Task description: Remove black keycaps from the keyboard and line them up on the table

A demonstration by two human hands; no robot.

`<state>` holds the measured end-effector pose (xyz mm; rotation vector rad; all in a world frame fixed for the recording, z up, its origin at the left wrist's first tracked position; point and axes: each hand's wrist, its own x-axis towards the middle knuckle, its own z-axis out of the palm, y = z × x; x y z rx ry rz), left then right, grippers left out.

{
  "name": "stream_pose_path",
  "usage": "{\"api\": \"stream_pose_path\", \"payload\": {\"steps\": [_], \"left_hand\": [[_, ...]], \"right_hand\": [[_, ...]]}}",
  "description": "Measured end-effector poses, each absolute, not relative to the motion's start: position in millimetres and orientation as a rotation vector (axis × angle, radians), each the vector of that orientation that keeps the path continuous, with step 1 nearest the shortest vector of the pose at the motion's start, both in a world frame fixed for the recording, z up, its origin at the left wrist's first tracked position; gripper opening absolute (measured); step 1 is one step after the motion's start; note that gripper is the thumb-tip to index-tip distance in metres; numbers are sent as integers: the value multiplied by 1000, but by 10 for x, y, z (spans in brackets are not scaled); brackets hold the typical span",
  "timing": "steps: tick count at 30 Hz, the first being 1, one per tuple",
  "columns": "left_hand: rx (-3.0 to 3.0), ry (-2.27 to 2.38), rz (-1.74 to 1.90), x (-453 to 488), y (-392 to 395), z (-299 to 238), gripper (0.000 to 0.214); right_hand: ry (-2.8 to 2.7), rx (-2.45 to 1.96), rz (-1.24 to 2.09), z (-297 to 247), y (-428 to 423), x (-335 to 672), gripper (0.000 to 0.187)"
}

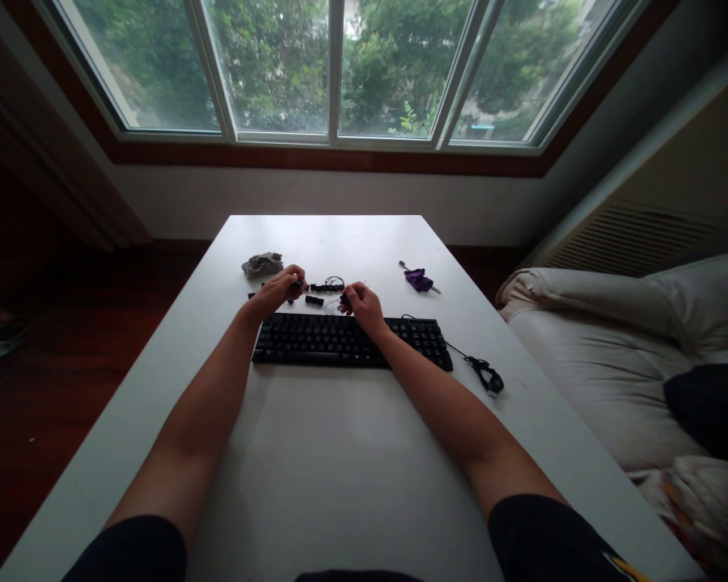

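Head view shows one black keyboard (315,339) on a white table (340,453), with two hands just behind its back edge. The left hand (282,286), behind the keyboard's left part, has its fingers drawn in around one small dark piece (298,283). The right hand (364,307), behind its middle, pinches one small dark object (344,299). Two short rows of black pieces, one longer (328,288) and one shorter (314,301), lie behind the keyboard between the hands; bits by the left hand are too small to count.

One gray cloth (262,264) sits beyond the keyboard's left end, one purple cloth (418,280) beyond its right part, and one bundled cable (488,376) beside its right end. The right forearm crosses above the keyboard, hiding some keys.

White tabletop stretches from the keyboard's front edge toward the person; the table's far edge lies well behind the keyboard, and a sofa (588,356) stands past the right edge.
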<state>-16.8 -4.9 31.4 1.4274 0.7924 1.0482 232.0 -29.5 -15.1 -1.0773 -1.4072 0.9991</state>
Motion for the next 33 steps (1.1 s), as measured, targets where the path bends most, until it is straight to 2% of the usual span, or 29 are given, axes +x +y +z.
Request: {"api": "stream_pose_path", "payload": {"steps": [20,33], "left_hand": [[1419,948,1165,-204,87,63,41],[1468,1039,1136,-210,120,2,37]], "right_hand": [[-1412,-1059,1007,-177,-278,2320,46],[-1420,-1066,1001,-173,-276,2312,46]]}}
